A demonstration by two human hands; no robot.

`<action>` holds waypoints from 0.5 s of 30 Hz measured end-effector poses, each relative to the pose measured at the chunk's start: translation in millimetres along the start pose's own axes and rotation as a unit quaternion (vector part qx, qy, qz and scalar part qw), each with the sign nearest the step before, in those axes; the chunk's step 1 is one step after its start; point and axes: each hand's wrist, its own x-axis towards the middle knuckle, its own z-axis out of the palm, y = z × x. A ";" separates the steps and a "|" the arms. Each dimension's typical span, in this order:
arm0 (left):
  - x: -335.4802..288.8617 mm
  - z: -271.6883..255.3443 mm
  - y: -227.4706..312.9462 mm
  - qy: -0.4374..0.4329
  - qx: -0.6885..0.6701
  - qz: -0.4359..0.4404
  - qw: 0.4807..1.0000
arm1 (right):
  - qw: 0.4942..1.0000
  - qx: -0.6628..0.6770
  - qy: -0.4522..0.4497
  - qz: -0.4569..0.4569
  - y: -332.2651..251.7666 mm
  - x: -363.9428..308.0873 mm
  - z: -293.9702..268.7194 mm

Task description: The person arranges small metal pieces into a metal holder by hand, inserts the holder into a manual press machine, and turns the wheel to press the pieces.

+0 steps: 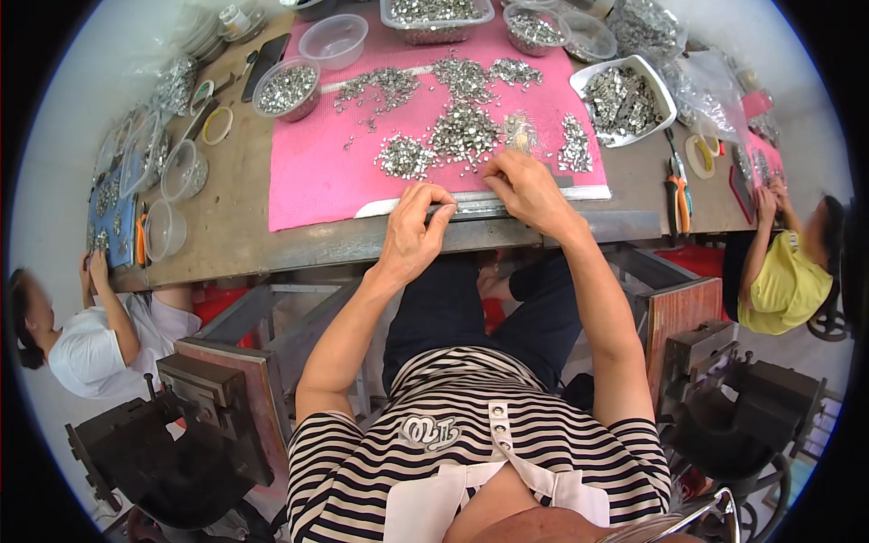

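Observation:
At the near edge of a pink mat (312,172), my left hand (415,228) is closed, its thumb and forefinger pressed together beside a narrow grey metal bar (480,208). What those fingertips hold is too small to make out. My right hand (528,192) is also closed in a pinch, a little higher at the bar's other end; its fingertips hide whatever is in them. Just beyond them lies a small patch of yellowish metal bits (519,132). Small silvery metal pieces lie in loose heaps, among them a large central heap (463,131) and one on the right (575,145).
Bowls of metal pieces stand at the mat's left (288,89) and far edge (534,30); a white tray (668,107) holds more at the right. Orange-handled pliers (677,201) and tape (700,157) lie right. Co-workers sit left (100,353) and right (787,281).

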 end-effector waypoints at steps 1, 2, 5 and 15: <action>0.3 -1.2 0.1 -0.001 0.000 0.000 1.000 | 0.998 0.052 0.004 0.045 -6.2 -2.0 -2.3; 0.6 -2.6 0.2 -0.002 0.001 -0.012 1.000 | 0.991 0.103 0.009 0.089 -11.8 -4.6 -3.4; 1.9 -6.8 -1.1 0.002 -0.058 -0.071 0.996 | 0.992 0.096 0.039 0.070 -27.0 -14.9 -1.3; -3.5 -6.7 -1.8 0.073 -0.020 -0.068 0.995 | 0.994 0.076 0.069 0.032 -35.0 -29.7 23.7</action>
